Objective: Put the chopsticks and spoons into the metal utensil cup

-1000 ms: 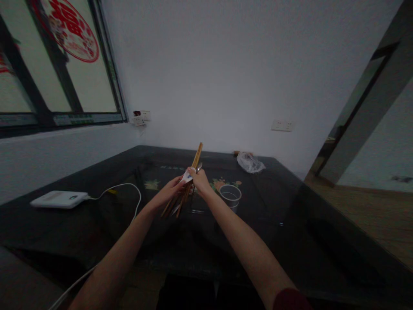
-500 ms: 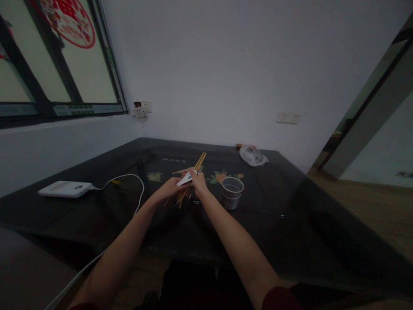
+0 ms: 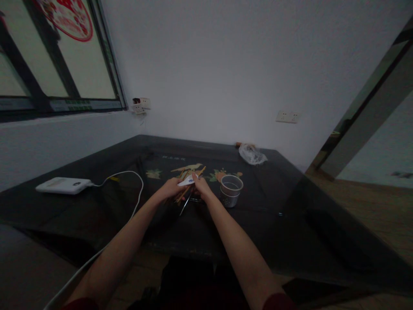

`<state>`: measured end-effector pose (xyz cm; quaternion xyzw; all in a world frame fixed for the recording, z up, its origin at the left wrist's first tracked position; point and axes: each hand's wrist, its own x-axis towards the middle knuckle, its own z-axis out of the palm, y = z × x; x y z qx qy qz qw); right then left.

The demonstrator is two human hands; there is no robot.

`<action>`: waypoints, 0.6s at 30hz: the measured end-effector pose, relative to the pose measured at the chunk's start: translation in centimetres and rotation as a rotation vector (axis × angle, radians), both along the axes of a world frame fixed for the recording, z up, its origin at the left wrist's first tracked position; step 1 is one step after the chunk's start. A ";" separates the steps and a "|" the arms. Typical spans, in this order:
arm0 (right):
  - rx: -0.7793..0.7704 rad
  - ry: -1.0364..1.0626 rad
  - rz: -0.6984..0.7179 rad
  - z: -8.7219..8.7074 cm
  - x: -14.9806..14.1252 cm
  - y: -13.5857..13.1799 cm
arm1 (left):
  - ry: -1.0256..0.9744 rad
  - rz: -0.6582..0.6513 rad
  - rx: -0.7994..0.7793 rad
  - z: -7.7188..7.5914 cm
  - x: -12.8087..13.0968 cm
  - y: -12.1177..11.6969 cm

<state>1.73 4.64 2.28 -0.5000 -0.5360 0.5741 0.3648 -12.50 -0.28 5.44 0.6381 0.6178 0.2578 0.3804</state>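
Observation:
Both of my hands meet over the middle of the table, around a loose bundle of wooden chopsticks (image 3: 179,198). My left hand (image 3: 170,188) is closed at the bundle's left side; my right hand (image 3: 201,187) closes on it from the right. Between the thumbs lies a small white piece with a bluish mark (image 3: 188,180), its kind unclear. A thin shiny metal handle (image 3: 184,207) sticks out below the hands towards me. Most fingers are hidden under the bundle. Just right of my right hand, a metal utensil cup (image 3: 231,199) with holes near its base stands upright.
A white power bank (image 3: 64,185) with a white cable (image 3: 142,189) lies on the left of the dark table (image 3: 258,241). A crumpled clear plastic bag (image 3: 252,154) sits at the back right. A long dark object (image 3: 338,241) rests near the right edge.
The chopsticks lie lower and reach less far past the hands. The metal handle now shows plainly below them. The white piece has turned flatter between the thumbs.

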 end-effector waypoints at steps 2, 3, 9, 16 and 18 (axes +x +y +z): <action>-0.062 -0.002 -0.017 0.4 0.2 -0.5 | 0.140 -0.003 0.026 -0.2 0.1 0.1; -0.085 0.013 -0.016 0.5 0.3 -0.7 | 0.212 -0.004 0.051 -0.3 0.1 0.2; -0.145 0.103 0.007 0.4 0.9 -1.0 | 0.512 0.008 0.199 -0.9 -0.1 0.5; -0.083 0.076 -0.022 0.8 1.4 -1.1 | 0.593 -0.011 0.194 -0.4 -0.1 0.2; -0.068 0.047 -0.043 0.9 1.5 -1.0 | 0.616 0.008 0.192 -0.4 0.0 0.1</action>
